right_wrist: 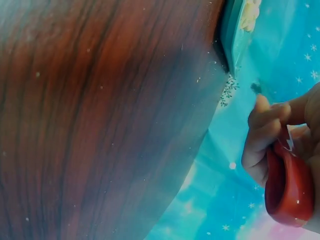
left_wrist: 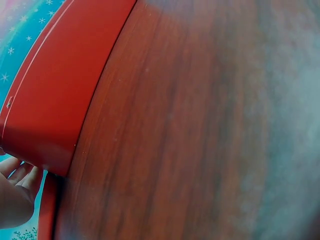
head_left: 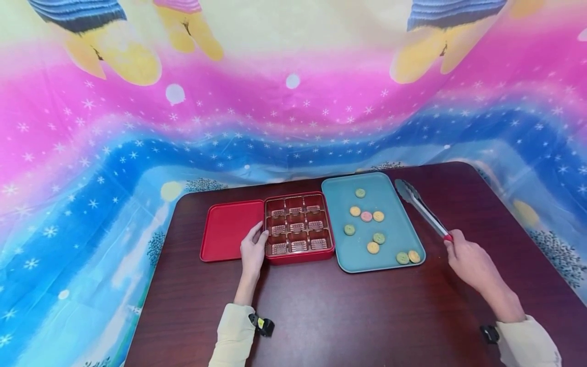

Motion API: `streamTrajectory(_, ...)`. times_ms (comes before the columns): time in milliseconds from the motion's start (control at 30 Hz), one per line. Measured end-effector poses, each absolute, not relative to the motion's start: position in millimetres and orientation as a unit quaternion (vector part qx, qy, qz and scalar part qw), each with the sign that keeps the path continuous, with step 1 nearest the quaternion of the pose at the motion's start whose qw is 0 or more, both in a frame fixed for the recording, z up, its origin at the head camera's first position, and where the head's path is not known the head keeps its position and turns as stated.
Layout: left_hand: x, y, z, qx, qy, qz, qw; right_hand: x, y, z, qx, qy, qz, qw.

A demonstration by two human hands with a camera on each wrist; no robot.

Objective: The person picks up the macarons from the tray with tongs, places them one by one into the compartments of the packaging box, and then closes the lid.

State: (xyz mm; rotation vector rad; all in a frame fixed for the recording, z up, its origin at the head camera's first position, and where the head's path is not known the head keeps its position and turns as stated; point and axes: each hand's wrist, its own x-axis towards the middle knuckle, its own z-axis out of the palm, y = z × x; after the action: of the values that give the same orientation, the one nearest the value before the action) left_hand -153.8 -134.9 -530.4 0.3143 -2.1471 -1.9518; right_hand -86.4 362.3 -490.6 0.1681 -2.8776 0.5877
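Right hand (head_left: 472, 262) curled round those red-handled metal tongs (head_left: 428, 216), the relaxed left hand (head_left: 252, 255) touching that red nine-compartment box (head_left: 300, 258) should brace lightly.

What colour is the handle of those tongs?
Red; the tongs' handle shows best in the right wrist view.

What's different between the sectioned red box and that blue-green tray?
The red box is deep-sided and split into nine sections; the tray is shallow and undivided. The tray carries nine small round pieces in green, yellow and pink, while none show in the red box. The tray also covers more table than the red box. Both have rounded corners and lie side by side.
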Motion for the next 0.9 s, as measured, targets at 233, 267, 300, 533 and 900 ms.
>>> streamTrajectory(233,-153.3,-134.2,-529.2,0.113,-0.731,-0.664,0.108,-88.7,355.6,-489.8,0.067,-0.972,0.193,0.113)
streamTrajectory(267,-152.8,-133.5,-527.3,0.114,-0.733,-0.662,0.107,-89.1,355.1,-489.6,0.069,-0.972,0.194,0.115)
streamTrajectory(300,-151.7,-132.6,-523.9,0.113,-0.734,-0.661,0.106,-89.6,354.7,-489.3,0.071,-0.972,0.193,0.117)
streamTrajectory(533,-138.1,-127.1,-491.9,0.091,-0.735,-0.663,0.103,-93.1,350.8,-486.8,0.090,-0.972,0.183,0.116)
streamTrajectory(900,-153.1,-134.3,-528.5,0.120,-0.726,-0.671,0.093,-102.4,344.7,-486.6,0.112,-0.975,0.165,0.097)
